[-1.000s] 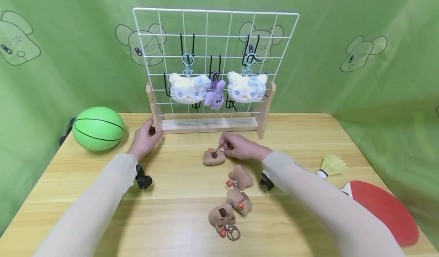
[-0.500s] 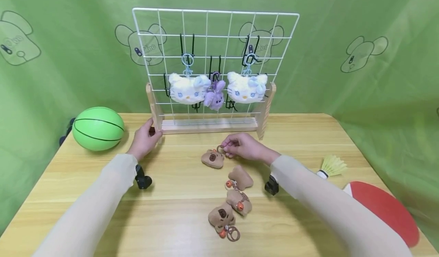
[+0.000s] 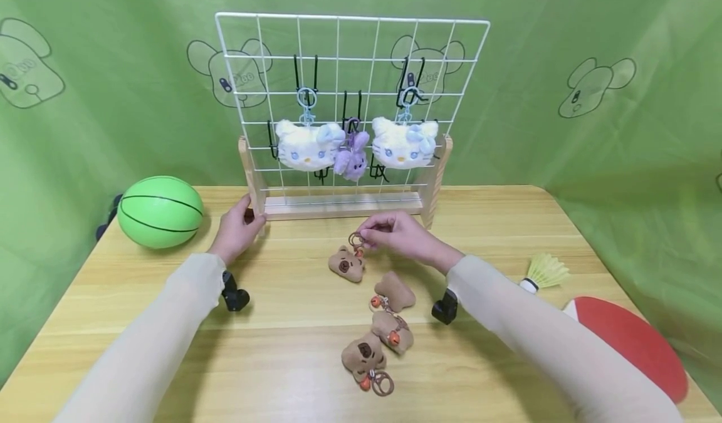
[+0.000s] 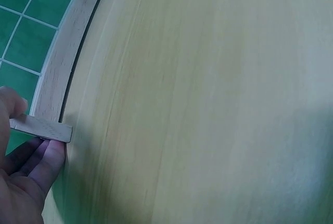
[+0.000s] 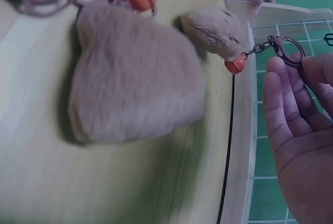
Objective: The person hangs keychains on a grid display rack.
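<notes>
My right hand point(image 3: 403, 235) pinches the brown ring point(image 5: 289, 52) of a brown plush animal-head keychain point(image 3: 346, 265) between thumb and fingertips. The plush hangs tilted below the ring, an orange bell point(image 5: 235, 64) beside it; whether it touches the table I cannot tell. With thumb and fingers on either side, my left hand point(image 3: 235, 230) grips the left wooden leg point(image 4: 44, 128) of a white wire grid rack point(image 3: 355, 18). Several similar brown keychains lie nearer me, among them one face down point(image 3: 396, 291), another point(image 3: 393, 332) and one face up point(image 3: 361, 351).
On the rack's black hooks hang two white cat plushes point(image 3: 309, 147) point(image 3: 403, 144) and a purple rabbit plush point(image 3: 352, 160). A green ball point(image 3: 160, 212) sits at the left. A shuttlecock point(image 3: 544, 272) and a red paddle point(image 3: 626, 341) lie at the right.
My right hand has raised the keychain's ring, and the plush has tilted and shifted slightly left and toward me. My left hand stays on the rack's leg.
</notes>
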{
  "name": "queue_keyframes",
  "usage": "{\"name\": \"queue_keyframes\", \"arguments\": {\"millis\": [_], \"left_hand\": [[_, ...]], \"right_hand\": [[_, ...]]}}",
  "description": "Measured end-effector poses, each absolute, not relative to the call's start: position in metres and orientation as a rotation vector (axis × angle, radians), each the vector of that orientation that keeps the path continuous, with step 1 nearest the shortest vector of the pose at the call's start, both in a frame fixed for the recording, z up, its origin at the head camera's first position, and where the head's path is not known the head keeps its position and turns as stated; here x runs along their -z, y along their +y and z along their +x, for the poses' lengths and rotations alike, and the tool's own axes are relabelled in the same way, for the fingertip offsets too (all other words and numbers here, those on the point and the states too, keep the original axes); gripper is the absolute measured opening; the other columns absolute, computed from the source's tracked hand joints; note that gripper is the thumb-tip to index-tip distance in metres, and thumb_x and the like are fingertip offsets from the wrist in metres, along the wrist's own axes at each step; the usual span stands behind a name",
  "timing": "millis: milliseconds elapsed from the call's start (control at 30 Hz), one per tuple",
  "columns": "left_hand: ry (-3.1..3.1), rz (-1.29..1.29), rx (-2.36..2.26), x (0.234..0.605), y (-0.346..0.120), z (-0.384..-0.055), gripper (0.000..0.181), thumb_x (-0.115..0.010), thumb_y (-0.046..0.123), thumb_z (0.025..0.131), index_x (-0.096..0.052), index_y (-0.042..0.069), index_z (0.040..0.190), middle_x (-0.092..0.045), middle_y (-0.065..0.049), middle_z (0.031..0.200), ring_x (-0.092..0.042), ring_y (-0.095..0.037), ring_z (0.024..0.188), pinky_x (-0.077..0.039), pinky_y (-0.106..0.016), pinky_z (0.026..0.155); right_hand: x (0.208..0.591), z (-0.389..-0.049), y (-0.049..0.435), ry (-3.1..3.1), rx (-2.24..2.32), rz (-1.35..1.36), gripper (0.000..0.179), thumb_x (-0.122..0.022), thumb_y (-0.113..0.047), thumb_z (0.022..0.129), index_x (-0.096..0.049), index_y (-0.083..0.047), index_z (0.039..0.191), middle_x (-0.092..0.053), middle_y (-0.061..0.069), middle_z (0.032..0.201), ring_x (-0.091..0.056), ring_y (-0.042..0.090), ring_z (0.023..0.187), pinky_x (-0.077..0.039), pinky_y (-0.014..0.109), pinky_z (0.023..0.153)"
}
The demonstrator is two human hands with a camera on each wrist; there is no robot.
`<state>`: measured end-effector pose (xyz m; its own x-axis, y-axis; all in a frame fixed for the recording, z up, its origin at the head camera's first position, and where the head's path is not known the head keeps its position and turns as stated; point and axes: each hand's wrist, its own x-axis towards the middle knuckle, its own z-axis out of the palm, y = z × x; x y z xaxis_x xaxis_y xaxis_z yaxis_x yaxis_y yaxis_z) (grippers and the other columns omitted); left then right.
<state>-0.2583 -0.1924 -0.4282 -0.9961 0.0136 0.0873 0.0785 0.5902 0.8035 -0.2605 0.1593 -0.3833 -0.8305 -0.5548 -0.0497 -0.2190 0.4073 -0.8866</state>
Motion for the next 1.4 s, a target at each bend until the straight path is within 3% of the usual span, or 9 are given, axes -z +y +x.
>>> {"name": "queue_keyframes", "arguments": {"millis": [100, 200, 400, 667, 900, 1067, 1400], "left_hand": [[-2.738, -0.081, 1.394, 0.429, -0.193, -0.259, 0.062, -0.054, 0.013, 0.106, -0.031, -0.002, 0.162, -0.064, -0.036, 0.130, -0.065, -0.043, 0.115, -0.059, -0.045, 0.094], [-2.742, -0.084, 1.395, 0.429, -0.193, -0.259, 0.062, -0.054, 0.013, 0.106, -0.031, -0.002, 0.162, -0.064, -0.036, 0.130, -0.065, -0.044, 0.115, -0.060, -0.044, 0.092], [-2.747, -0.085, 1.395, 0.429, -0.191, -0.261, 0.062, -0.053, 0.013, 0.106, -0.030, -0.002, 0.162, -0.063, -0.037, 0.131, -0.065, -0.044, 0.117, -0.060, -0.048, 0.096], [-2.748, -0.073, 1.422, 0.432, -0.191, -0.263, 0.065, -0.054, 0.015, 0.107, -0.027, 0.000, 0.164, -0.062, -0.036, 0.132, -0.065, -0.044, 0.116, -0.061, -0.048, 0.095], [-2.739, -0.074, 1.415, 0.430, -0.192, -0.262, 0.064, -0.054, 0.014, 0.106, -0.028, 0.000, 0.163, -0.063, -0.036, 0.131, -0.065, -0.044, 0.115, -0.061, -0.048, 0.094], [-2.740, -0.066, 1.412, 0.430, -0.193, -0.261, 0.064, -0.054, 0.016, 0.106, -0.028, 0.001, 0.163, -0.062, -0.036, 0.133, -0.064, -0.046, 0.118, -0.059, -0.054, 0.100], [-2.727, -0.076, 1.391, 0.432, -0.195, -0.261, 0.061, -0.055, 0.015, 0.106, -0.033, 0.000, 0.161, -0.063, -0.037, 0.133, -0.065, -0.047, 0.121, -0.057, -0.055, 0.103]], "right_hand": [[0.381, -0.259, 0.157, 2.311, 1.419, -0.650, 0.023, -0.064, -0.006, 0.101, -0.073, 0.005, 0.119, -0.077, 0.021, 0.110, -0.073, 0.015, 0.087, -0.065, 0.032, 0.085], [0.378, -0.257, 0.155, 2.291, 1.440, -0.641, 0.024, -0.064, -0.007, 0.101, -0.072, 0.005, 0.120, -0.077, 0.020, 0.111, -0.073, 0.010, 0.087, -0.064, 0.030, 0.086], [0.371, -0.252, 0.149, 2.250, 1.467, -0.681, 0.026, -0.063, -0.009, 0.102, -0.072, 0.005, 0.122, -0.076, 0.022, 0.118, -0.073, 0.010, 0.093, -0.064, 0.032, 0.089], [0.359, -0.246, 0.132, 2.191, 1.482, -0.700, 0.024, -0.061, -0.009, 0.103, -0.070, 0.005, 0.121, -0.074, 0.020, 0.121, -0.073, 0.027, 0.102, -0.063, 0.034, 0.092], [0.351, -0.246, 0.111, 2.128, 1.560, -0.722, 0.022, -0.059, -0.008, 0.104, -0.069, 0.005, 0.118, -0.074, 0.019, 0.121, -0.072, 0.013, 0.100, -0.062, 0.035, 0.095], [0.344, -0.249, 0.092, 2.064, 1.631, -0.725, 0.021, -0.058, -0.009, 0.105, -0.068, 0.004, 0.117, -0.074, 0.020, 0.122, -0.072, 0.013, 0.101, -0.062, 0.038, 0.097], [0.331, -0.258, 0.053, 2.025, 1.747, -0.687, 0.022, -0.056, -0.007, 0.107, -0.065, 0.006, 0.122, -0.072, 0.025, 0.125, -0.073, 0.011, 0.099, -0.063, 0.035, 0.096]]}}
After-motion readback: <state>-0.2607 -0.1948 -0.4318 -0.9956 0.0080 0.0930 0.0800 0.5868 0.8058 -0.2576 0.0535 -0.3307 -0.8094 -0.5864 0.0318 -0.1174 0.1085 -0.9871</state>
